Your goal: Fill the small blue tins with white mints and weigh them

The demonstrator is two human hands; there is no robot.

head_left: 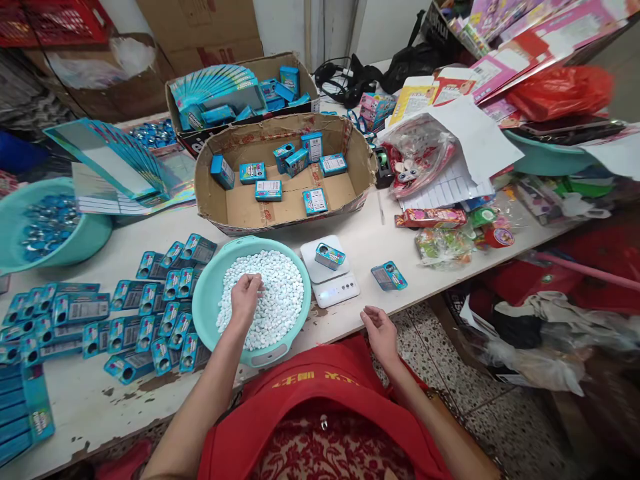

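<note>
My left hand (245, 298) is over a turquoise basin (201, 293) full of small white candy-like pieces (280, 293). Its fingers are drawn together, and what they hold, if anything, is hidden. To the right of the basin stands a white digital scale (334, 291), with one small blue box (329, 256) lying on its plate. Another blue box (389, 275) rests on the table right of the scale. At the table's front edge, just below that box, my right hand (380, 332) is held loosely with its fingers apart and nothing in it.
Many blue boxes with round openings (150, 298) stand in rows at left. Behind the basin, a cardboard tray (285, 217) holds several blue boxes. A second basin (90, 233) contains shiny blue-and-silver pieces. Packets, papers and a red bag (560, 90) crowd the right side.
</note>
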